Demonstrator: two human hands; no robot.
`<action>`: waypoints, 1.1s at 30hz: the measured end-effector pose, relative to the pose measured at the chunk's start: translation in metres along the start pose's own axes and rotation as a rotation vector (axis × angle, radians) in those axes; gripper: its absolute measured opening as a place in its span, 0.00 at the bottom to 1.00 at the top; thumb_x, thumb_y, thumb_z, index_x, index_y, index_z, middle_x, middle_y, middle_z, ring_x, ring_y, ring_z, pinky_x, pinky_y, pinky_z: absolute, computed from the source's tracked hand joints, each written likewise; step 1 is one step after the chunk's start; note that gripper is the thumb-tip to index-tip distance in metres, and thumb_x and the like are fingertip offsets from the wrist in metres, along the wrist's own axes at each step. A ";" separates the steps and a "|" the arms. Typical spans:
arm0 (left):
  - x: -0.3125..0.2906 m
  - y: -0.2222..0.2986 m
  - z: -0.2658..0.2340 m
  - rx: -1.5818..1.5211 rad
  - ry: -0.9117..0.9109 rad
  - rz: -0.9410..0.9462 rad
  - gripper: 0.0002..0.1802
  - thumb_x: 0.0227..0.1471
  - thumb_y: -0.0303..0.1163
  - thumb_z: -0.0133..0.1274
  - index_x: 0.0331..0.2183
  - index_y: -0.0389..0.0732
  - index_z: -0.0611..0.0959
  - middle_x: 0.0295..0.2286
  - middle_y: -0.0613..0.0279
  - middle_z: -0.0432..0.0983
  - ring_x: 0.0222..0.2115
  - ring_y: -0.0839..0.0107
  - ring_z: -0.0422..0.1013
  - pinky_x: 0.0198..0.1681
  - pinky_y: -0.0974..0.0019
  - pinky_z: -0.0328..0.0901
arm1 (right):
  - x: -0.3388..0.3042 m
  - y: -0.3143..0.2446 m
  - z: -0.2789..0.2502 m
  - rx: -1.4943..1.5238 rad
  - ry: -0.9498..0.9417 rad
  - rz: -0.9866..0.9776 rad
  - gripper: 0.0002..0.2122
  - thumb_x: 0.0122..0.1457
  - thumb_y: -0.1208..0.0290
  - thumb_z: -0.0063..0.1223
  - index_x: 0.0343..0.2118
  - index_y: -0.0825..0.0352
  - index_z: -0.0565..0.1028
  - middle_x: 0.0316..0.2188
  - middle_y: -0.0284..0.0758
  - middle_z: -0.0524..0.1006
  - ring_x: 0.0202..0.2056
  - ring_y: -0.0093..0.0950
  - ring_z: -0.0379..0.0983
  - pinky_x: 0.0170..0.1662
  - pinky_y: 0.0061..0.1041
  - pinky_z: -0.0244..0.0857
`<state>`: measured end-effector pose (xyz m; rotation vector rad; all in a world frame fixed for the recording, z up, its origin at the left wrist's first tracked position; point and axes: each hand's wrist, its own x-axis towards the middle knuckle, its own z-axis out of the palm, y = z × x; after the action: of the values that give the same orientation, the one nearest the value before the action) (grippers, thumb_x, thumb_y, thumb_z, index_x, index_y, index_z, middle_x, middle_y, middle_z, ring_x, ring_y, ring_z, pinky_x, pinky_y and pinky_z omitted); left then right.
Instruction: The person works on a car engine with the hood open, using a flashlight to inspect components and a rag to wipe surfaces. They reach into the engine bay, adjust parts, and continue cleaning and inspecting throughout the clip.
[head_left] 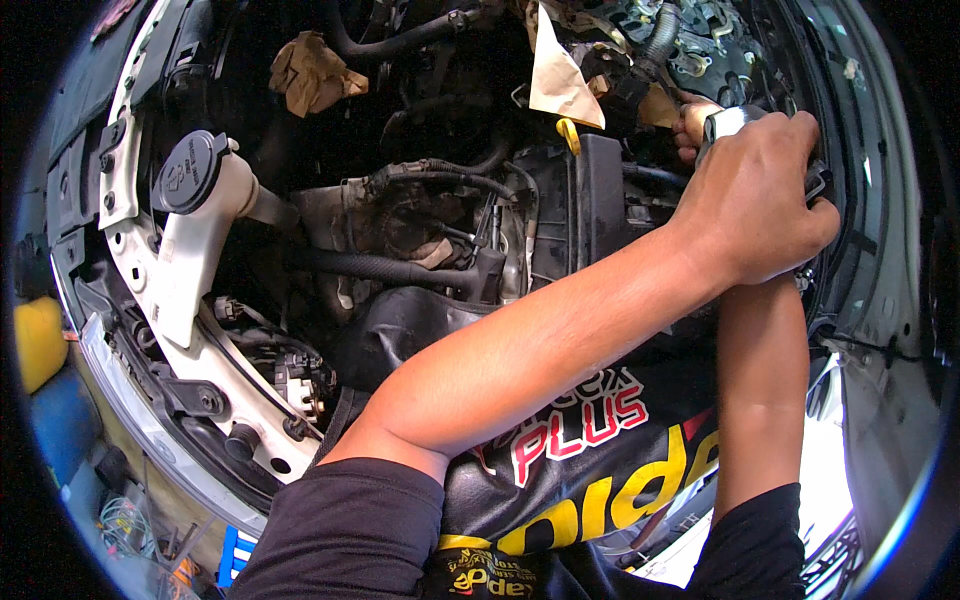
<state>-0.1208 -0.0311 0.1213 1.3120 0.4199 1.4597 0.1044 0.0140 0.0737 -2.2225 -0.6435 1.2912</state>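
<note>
My left hand (765,195), its forearm reaching across from the lower left, is closed at the right side of the engine bay. A dark tool-like piece (820,183) shows by its fingers; what it grips is mostly covered. Under it passes my right forearm (762,400). The curled fingers of my right hand (692,125) show just beyond, near a ribbed hose (660,40); whatever they hold is hidden. Between the two hands sits a shiny white and dark thing (733,122) that I cannot identify.
A white reservoir (225,190) with a black cap stands at left. Brown paper (315,75) and a cream paper sheet (560,75) lie among engine parts. A yellow loop handle (569,136) sticks up mid-bay. A black printed cover (600,440) drapes over the near edge.
</note>
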 end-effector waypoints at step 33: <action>-0.014 0.045 -0.041 0.699 -0.561 0.121 0.10 0.46 0.33 0.58 0.27 0.38 0.89 0.26 0.52 0.84 0.29 0.58 0.82 0.34 0.53 0.73 | 0.007 0.007 0.023 -0.244 0.103 -0.059 0.17 0.69 0.73 0.37 0.60 0.53 0.62 0.23 0.23 0.65 0.19 0.17 0.60 0.20 0.20 0.57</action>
<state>-0.1796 -0.0434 0.1372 2.2558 0.4971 0.9887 0.0885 0.0175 0.0547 -2.4259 -0.8606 1.1109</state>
